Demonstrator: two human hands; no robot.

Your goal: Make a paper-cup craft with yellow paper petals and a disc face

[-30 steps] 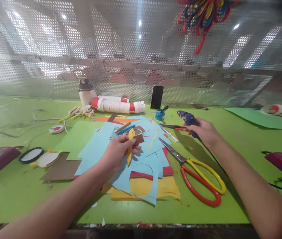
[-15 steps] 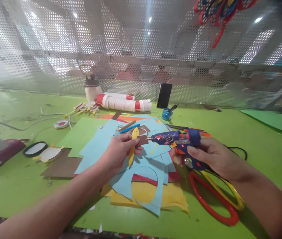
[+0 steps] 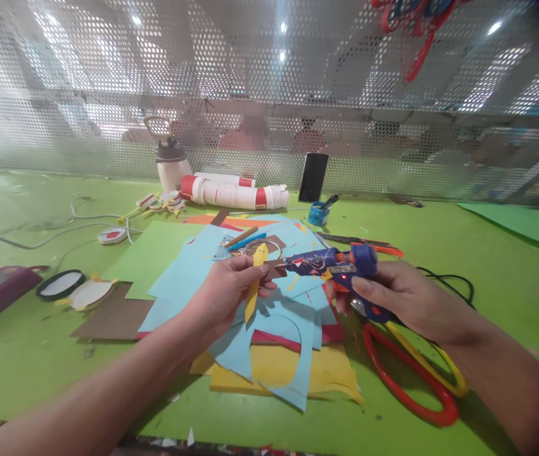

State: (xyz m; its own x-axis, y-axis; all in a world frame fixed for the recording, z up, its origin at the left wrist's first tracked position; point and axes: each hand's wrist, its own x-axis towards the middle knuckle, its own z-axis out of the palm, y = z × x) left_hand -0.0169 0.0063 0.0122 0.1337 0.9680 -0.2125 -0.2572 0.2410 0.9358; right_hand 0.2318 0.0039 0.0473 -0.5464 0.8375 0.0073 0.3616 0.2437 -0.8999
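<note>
While pinching pointed yellow paper strip (image 3: pixel 259 255) and brown rectangular card (image 3: pixel 275 272) in left hand (image 3: pixel 231 285), keep blue plastic glue gun (image 3: pixel 317 261), gripped in right hand (image 3: pixel 402 296), steady.

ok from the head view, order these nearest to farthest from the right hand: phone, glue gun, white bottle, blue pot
1. Glue gun: held in the right hand.
2. Blue pot: beyond the hand, toward the left.
3. Phone: just behind the pot.
4. White bottle: far left, by the mesh.
</note>
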